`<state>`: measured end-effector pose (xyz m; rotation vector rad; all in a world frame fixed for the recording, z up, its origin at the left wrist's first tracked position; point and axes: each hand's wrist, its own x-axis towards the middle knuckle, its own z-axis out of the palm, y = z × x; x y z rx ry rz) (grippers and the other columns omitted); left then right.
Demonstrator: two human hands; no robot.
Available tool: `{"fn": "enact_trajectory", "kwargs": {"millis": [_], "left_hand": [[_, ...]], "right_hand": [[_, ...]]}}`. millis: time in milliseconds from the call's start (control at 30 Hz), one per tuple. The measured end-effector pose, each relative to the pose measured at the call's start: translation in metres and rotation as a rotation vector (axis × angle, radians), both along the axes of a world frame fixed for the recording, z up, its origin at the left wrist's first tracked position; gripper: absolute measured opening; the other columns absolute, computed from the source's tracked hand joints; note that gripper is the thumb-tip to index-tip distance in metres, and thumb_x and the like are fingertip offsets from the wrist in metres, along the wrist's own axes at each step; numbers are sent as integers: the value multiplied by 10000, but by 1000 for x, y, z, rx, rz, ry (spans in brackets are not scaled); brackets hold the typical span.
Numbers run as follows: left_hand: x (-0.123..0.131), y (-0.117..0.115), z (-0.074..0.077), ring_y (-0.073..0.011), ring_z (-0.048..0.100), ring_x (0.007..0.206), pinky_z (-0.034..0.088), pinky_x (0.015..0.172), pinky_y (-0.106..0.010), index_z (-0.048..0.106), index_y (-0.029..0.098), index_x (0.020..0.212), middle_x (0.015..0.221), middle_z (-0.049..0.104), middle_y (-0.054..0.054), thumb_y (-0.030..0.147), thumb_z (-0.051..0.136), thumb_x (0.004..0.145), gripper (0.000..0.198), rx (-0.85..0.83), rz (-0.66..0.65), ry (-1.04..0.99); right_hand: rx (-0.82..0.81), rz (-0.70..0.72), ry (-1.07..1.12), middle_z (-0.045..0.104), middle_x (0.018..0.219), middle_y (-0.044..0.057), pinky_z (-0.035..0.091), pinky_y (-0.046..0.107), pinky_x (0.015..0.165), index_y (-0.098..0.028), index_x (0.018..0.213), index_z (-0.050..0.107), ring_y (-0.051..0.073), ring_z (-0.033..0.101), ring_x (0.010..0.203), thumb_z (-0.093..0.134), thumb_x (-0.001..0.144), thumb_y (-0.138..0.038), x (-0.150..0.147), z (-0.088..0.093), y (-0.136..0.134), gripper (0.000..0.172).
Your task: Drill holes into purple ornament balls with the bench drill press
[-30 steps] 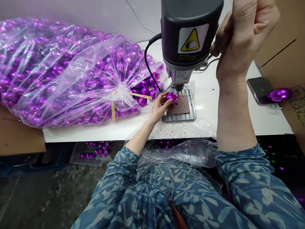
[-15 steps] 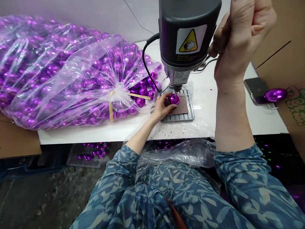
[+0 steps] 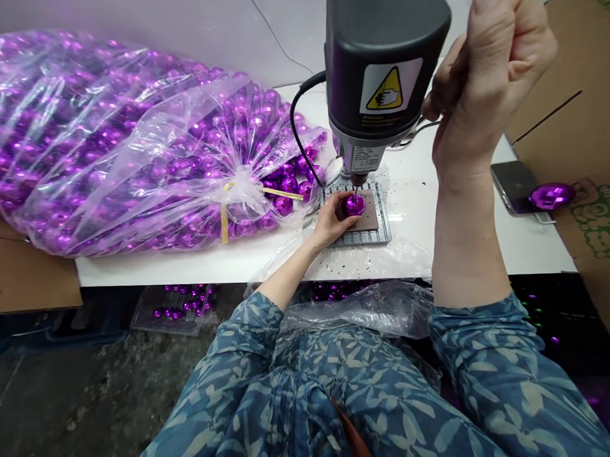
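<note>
Left hand [image 3: 327, 222]: fingers pinching a purple ball [image 3: 355, 205], held steady on a brown pad [image 3: 369, 219] atop a wire rack [image 3: 382, 212], just below the drill [image 3: 379, 59] tip.
Right hand [image 3: 489, 69]: raised at 2 o'clock, fingers curled closed.
Worktop [image 3: 414, 205]: dark crumbs scattered; bag of purple balls [image 3: 107, 149] at 9 o'clock, phone [image 3: 511, 184] at 3 o'clock.

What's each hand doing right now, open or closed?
Left hand: closed, holding a shiny purple ball.
Right hand: closed, raised beside the drill head; whether it grips anything cannot be told.
</note>
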<state>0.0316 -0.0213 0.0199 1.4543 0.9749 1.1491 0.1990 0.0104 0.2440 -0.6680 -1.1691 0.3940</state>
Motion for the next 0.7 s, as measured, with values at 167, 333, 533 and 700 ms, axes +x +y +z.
{"fn": "enact_trajectory", "kwargs": {"millis": [167, 333, 533, 700], "left_hand": [[4, -4, 1, -326, 696, 1301, 477, 1295, -572, 730, 251, 1235, 1281, 742, -99, 260, 997, 764, 541, 9, 54, 11], [6, -3, -1, -324, 714, 1314, 542, 1236, -572, 665, 227, 1276, 1330, 738, -115, 247, 982, 796, 576, 31, 43, 61], [5, 5, -16, -307, 731, 1265, 612, 1151, -576, 613, 228, 1310, 1313, 730, -112, 311, 963, 854, 580, 152, 49, 198], [5, 7, -19, -288, 740, 1225, 625, 1126, -554, 617, 230, 1319, 1292, 727, -99, 319, 953, 875, 564, 183, 35, 199]], "right_hand": [[12, 35, 33, 289, 482, -88, 182, 344, 391, -258, 705, 238, 80, 297, 392, 657, 577, -973, -1, 0, 1, 838], [56, 28, 56, 139, 510, -69, 220, 267, 397, -210, 677, 187, 31, 278, 401, 614, 633, -931, -4, -5, -9, 839], [28, -135, 126, 122, 520, -61, 325, 201, 508, -168, 625, 225, -26, 361, 451, 615, 795, -785, -10, -26, -30, 750], [81, -166, 107, 60, 537, -56, 282, 201, 496, -167, 651, 142, -29, 342, 441, 612, 802, -832, -10, -37, -33, 828]]}}
